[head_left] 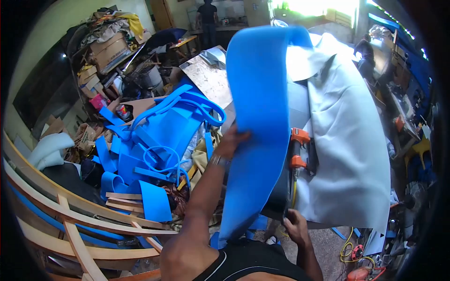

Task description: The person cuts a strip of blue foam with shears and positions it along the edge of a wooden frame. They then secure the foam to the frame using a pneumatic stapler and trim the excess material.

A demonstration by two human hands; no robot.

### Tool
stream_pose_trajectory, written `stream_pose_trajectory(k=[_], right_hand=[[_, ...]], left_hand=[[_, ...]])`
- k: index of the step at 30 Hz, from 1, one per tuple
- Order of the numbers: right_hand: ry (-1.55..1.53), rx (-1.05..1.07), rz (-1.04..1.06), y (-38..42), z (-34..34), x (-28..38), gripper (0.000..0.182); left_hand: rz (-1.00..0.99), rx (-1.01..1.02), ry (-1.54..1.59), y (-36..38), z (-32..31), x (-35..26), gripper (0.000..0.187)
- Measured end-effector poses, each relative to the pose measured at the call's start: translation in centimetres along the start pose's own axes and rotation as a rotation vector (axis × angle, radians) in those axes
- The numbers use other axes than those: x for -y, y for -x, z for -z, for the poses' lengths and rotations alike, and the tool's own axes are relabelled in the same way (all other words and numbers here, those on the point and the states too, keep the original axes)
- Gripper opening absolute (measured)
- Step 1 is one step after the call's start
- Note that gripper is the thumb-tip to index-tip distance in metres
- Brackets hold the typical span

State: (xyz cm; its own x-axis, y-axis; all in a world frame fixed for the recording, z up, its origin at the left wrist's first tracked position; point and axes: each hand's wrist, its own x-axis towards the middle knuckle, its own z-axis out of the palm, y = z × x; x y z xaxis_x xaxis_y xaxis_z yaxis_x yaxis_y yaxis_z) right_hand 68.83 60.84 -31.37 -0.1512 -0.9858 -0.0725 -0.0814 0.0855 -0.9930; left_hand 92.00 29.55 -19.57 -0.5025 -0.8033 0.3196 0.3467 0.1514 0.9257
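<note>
A long blue foam sheet (260, 93) stands up in the middle of the view, its top curling over to the right. My left hand (233, 142) grips its left edge, fingers closed on it. Lower right, my right hand (296, 226) is closed at the black edge by the table's front; what it holds, if anything, is too small to make out. An orange and black air tool (298, 149) with a yellow hose lies just right of the foam. Beside it, grey-white fabric (349, 140) drapes over the table.
Blue foam offcuts (161, 136) are heaped at the left. A curved wooden frame (70, 215) fills the lower left. Cluttered shelves (108, 51) stand behind. A person (207, 21) stands at the back. A yellow hose (347, 250) lies on the floor.
</note>
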Motion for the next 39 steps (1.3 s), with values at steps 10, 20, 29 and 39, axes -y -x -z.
stream_pose_trajectory(k=[10, 20, 29, 39], right_hand=[[-0.240, 0.176, -0.142, 8.7, 3.1, 1.3, 0.035], [-0.334, 0.176, -0.122, 8.2, 3.5, 0.8, 0.037], [-0.250, -0.086, -0.028, 7.8, -1.0, 4.4, 0.035], [-0.130, -0.346, 0.009, 9.0, -7.9, 5.6, 0.037]], left_hand=[[-0.571, -0.612, -1.049, -8.1, -4.3, 3.9, 0.077], [-0.105, -0.246, -1.405, 16.0, -12.4, 12.7, 0.056], [-0.019, -0.225, -0.539, 6.4, -7.7, 9.4, 0.033], [-0.320, -0.539, -0.701, -30.3, -6.3, 2.4, 0.081]])
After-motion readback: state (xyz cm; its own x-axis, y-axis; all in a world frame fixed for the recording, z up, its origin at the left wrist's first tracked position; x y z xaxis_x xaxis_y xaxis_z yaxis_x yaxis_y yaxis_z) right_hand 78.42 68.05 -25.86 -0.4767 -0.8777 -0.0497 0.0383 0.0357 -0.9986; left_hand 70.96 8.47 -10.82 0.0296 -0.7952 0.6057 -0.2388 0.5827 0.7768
